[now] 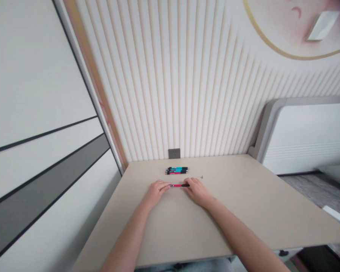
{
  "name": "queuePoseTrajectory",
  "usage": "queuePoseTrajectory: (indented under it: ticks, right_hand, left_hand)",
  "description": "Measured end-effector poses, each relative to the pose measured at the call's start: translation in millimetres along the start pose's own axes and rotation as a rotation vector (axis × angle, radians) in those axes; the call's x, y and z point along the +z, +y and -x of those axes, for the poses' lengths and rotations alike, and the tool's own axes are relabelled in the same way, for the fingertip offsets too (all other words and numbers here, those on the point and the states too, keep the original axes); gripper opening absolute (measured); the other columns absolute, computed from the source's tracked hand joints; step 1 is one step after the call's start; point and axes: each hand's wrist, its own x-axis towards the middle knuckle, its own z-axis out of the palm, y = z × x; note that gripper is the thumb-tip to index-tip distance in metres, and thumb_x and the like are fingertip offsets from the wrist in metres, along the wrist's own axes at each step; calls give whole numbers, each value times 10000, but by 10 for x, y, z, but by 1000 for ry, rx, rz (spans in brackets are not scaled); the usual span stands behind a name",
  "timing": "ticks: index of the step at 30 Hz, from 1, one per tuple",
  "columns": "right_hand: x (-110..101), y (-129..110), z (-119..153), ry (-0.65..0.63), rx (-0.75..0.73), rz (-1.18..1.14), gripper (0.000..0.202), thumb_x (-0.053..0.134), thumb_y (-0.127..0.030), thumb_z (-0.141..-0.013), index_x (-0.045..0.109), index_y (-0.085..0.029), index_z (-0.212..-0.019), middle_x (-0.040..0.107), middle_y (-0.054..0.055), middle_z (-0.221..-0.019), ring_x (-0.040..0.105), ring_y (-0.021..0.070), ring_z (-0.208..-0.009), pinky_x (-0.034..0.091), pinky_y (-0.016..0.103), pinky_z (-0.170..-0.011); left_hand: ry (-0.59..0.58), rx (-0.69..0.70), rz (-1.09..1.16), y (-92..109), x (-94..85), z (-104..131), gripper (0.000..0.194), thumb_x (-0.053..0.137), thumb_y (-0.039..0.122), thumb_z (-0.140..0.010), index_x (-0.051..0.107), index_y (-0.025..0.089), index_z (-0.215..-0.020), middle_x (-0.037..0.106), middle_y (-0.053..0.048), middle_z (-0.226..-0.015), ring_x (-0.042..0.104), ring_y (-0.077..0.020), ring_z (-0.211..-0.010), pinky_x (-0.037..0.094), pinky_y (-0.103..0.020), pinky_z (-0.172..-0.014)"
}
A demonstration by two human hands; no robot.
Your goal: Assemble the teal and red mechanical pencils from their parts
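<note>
A red pen with a black grip lies level between my two hands, just above or on the tabletop; I cannot tell which. My left hand pinches its left end. At the other end, the fingers of my right hand close on the black grip. Beyond my hands, several pens lie side by side in a tight row, turquoise ones at the back and a red one at the front. A tiny dark piece rests to the right of that row, too small to name.
The beige table stretches to both sides of my arms and meets a ribbed wall. A dark wall socket sits just above the table's back edge. A white and grey cabinet stands left, a bed headboard right.
</note>
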Motion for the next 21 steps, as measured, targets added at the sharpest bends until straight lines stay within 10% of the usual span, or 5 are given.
queuePoseTrajectory:
  ticks: [21]
  right_hand:
    - [-11,21,-3,30,-1,-24,177,473,-277,-924,607,-196,-1006,654,60,-931,574,186,-879,411,304,-815]
  left_hand:
    - [8,-25,-21,33,8,3,267,518,368,-911,712,223,-1025,707,-57,-924,623,-191,-876,473,-292,-817]
